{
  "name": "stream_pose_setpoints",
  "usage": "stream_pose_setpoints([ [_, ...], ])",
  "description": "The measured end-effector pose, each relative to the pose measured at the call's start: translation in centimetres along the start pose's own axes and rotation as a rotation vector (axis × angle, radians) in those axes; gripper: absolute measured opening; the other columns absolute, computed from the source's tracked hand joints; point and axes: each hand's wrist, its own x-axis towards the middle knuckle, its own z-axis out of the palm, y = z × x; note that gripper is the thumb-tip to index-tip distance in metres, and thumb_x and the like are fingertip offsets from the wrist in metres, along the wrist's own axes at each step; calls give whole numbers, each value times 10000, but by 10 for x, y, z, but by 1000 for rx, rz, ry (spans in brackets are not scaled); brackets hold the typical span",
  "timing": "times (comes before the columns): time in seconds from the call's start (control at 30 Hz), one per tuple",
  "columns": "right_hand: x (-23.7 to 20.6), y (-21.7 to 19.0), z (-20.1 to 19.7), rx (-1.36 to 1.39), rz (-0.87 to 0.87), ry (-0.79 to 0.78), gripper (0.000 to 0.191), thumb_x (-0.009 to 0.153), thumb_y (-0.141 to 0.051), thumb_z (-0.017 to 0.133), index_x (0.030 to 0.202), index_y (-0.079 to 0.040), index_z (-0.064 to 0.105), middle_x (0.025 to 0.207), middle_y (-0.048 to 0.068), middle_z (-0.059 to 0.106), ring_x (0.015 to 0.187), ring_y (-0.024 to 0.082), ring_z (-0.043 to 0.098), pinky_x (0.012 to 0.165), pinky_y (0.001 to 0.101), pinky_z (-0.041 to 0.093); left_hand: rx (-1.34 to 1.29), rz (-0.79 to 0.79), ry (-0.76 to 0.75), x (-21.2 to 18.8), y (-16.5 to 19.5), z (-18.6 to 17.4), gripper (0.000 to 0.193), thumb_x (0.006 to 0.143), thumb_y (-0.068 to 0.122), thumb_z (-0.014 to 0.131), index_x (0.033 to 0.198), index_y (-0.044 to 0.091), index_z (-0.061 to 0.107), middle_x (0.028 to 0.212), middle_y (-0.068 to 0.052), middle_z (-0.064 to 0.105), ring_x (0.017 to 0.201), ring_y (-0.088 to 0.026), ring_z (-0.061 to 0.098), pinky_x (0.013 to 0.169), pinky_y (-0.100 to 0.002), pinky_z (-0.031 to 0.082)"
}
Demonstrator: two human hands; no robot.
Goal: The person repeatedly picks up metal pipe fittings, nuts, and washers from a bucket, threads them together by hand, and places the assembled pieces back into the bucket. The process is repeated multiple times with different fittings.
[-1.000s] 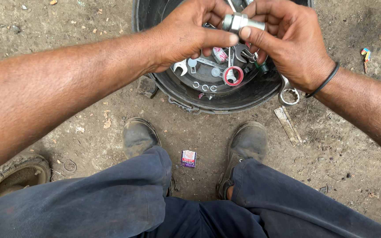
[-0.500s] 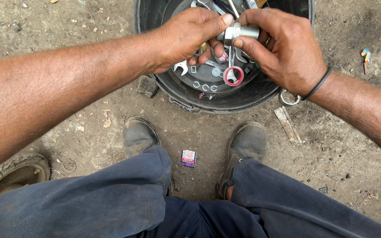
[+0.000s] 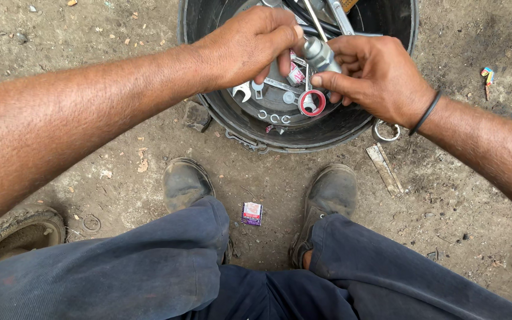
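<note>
A person crouches over bare dirt ground [image 3: 120, 154], knees in dark blue trousers [image 3: 149, 278] and two worn boots, the left one [image 3: 185, 184] and the right one [image 3: 330, 192], planted just short of a round black tub [image 3: 327, 127] packed with tools. Above the tub, the left hand [image 3: 247, 47] and the right hand [image 3: 377, 74] meet on a small grey metal fitting [image 3: 318, 53], each hand's fingers pinched closed on one end of it; the piece hangs in the air directly over the tub's clutter. Below it lie an open-ended spanner [image 3: 242, 92], a red ring [image 3: 312, 102] and a row of small metal rings [image 3: 274, 117].

The risk here appears to be a slip: held only by fingertips, the fitting could drop among the loose tools, or bounce over the rim into the dirt, where grit might foul it. Small parts already lie scattered outside the tub, among them a metal ring [image 3: 386, 131], a flat strip [image 3: 384, 169] and a small printed packet [image 3: 252, 213] between the boots; anything knocked loose would be easily lost there or trodden under a boot.
</note>
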Motion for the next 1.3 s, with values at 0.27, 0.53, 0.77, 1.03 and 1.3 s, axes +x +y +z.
stream_pose_setpoints([
  [0.27,-4,2,-7,-238,-138,114,340,994,-141,791,1303,-32,700,912,88,771,779,130,760,651,265,621,-8,195,29,1,0,1,182,998,162,693,1154,91,633,1049,-11,663,825,-21,686,620,-196,598],
  [0.53,-7,1,-6,-384,-217,193,352,959,-96,841,1286,-27,730,834,101,734,693,141,717,588,295,564,142,511,153,1,-13,6,269,994,109,832,1175,82,636,1110,-17,668,1074,-110,693,851,-300,592],
  [0.77,-10,3,-5,-359,-240,227,375,972,-86,844,1318,-16,717,852,88,731,720,126,718,624,282,573,216,580,180,0,-11,8,397,948,129,885,1184,67,571,1093,-45,609,1011,-160,653,802,-326,558],
  [1.03,-11,0,3,-276,-275,207,342,990,-52,808,1316,-20,710,977,87,732,789,122,720,682,269,594,322,571,199,-13,4,11,343,928,96,814,1118,79,529,1025,-50,580,923,-170,655,763,-357,561],
  [1.3,-6,2,6,-317,-321,198,323,972,1,777,1287,-16,707,1001,87,723,811,124,720,706,268,604,478,582,245,-17,11,15,369,867,111,808,1083,77,511,971,-60,562,830,-220,668,678,-405,531],
])
